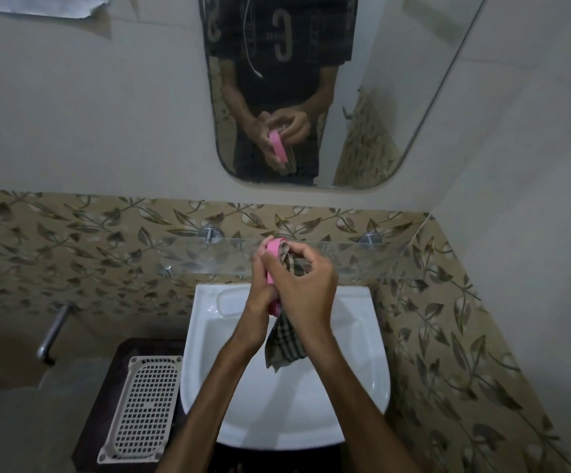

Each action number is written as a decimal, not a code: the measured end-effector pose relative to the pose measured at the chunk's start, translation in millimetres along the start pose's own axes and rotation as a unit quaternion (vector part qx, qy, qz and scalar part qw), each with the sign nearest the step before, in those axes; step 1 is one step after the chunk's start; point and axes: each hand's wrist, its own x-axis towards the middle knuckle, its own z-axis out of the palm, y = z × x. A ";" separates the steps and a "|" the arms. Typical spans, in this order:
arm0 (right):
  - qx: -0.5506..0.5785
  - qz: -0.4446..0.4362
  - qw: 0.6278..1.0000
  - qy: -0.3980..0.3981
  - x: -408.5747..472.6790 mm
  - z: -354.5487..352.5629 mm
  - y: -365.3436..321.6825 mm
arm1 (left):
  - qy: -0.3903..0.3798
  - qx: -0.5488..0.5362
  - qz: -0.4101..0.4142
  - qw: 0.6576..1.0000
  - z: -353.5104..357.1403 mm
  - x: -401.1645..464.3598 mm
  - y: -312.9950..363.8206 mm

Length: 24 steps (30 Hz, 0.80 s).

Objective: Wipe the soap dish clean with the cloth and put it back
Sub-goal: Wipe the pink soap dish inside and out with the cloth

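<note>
Your left hand point(260, 295) is gripping the pink soap dish point(272, 264) while your right hand point(306, 291) is pressing the checked cloth point(286, 346) against it, above the sink point(362, 370).

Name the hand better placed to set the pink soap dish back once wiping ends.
Left, probably. The left hand already has its grip on the pink soap dish, above the sink; the right hand is busy with the checked cloth.

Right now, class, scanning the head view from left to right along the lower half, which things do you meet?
Metal pipe → white slotted tray → white sink → leaf-patterned tiles. The hands, pink soap dish and checked cloth overlap above the sink, so they are left out.
</note>
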 end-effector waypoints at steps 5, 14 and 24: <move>-0.017 -0.089 0.995 -0.045 -1.6 -5.2 7.7 | -0.010 -0.239 -0.060 0.969 -7.7 -5.6 8.4; -0.112 -0.293 0.938 -0.151 -26.5 -13.5 32.3 | 0.047 -0.366 -0.230 0.901 -17.1 3.1 21.2; -0.072 -0.235 0.964 -0.105 -21.1 -12.1 16.6 | 0.068 -0.338 -0.159 0.925 -13.8 13.5 30.6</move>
